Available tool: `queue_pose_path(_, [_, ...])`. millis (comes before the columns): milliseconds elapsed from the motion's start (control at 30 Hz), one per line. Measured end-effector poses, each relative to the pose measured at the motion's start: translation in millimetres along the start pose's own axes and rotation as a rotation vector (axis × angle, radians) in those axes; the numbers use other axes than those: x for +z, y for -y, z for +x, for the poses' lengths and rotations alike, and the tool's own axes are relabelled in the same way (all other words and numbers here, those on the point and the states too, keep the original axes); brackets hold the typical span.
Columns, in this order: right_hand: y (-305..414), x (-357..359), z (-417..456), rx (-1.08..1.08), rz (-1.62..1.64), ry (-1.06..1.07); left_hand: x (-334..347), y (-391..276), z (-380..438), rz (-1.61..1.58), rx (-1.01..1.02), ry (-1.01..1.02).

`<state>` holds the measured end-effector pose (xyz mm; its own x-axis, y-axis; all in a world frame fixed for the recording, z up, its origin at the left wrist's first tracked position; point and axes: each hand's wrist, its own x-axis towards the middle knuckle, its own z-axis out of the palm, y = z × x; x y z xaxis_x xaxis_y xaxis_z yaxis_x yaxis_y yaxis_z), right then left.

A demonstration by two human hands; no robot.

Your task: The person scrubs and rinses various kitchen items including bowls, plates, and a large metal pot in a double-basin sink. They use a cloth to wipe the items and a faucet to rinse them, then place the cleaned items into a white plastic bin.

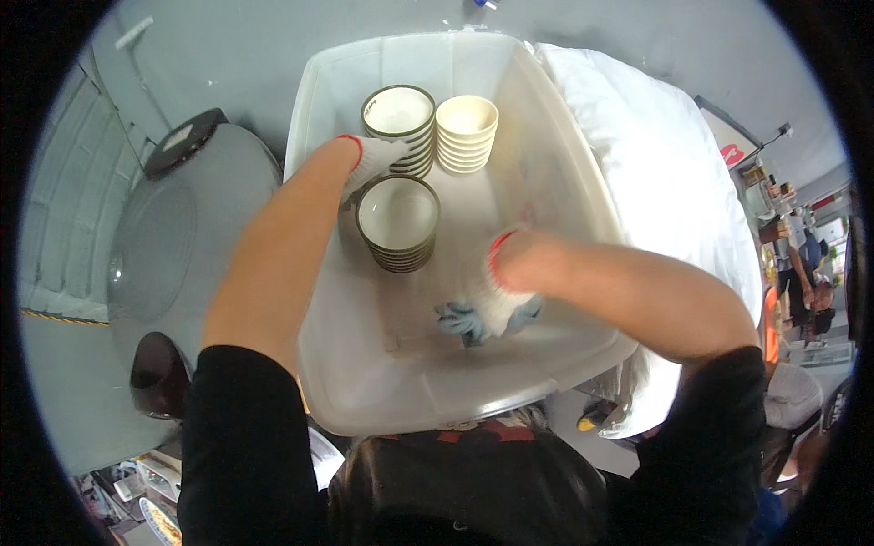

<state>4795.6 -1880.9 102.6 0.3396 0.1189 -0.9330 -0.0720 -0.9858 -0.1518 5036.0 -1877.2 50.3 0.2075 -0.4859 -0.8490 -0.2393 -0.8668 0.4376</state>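
Note:
My left hand (372, 160), in a white knit glove with a red cuff, is against the left side of a stack of dark-rimmed white bowls (399, 112). Its fingers are partly hidden, so a grip is not certain. Nearer me stands a second stack of dark-rimmed bowls (399, 215). Small cream bowls (468, 123) are piled beside the far stack. In a matching glove, my right hand (502, 300) is blurred and holds a bunched blue-grey cloth (461, 322) low inside the translucent plastic bin (355, 403). All the bowls stand upright in this bin.
Left of the bin is a large grey lidded container (198, 239) with dark brown latches (160, 375). A white, puffy covered bundle (655, 184) presses along the right side. Beyond the bin is a grey wall (273, 48). Another person (802, 266) is far off at right.

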Motion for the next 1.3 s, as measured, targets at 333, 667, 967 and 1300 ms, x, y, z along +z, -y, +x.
queue_pose_path(333, [-107.5,53.8,-145.7,-0.319,0.947,-0.915,24.7,64.0,49.3,-0.802,0.109,-0.083])
queue_pose_path(667, [-102.4,12.1,-144.8,-0.762,1.236,-1.341,56.6,134.5,105.0,-0.982,0.123,-0.152])
queue_pose_path(967, [38.6,18.6,-146.2,-0.612,0.796,-0.595,90.4,113.6,127.0,-1.200,0.303,0.160])
queue_pose_path(1300, [100.5,47.6,-102.2,-0.480,0.954,-0.819,116.3,90.4,143.8,-1.398,0.487,0.478])
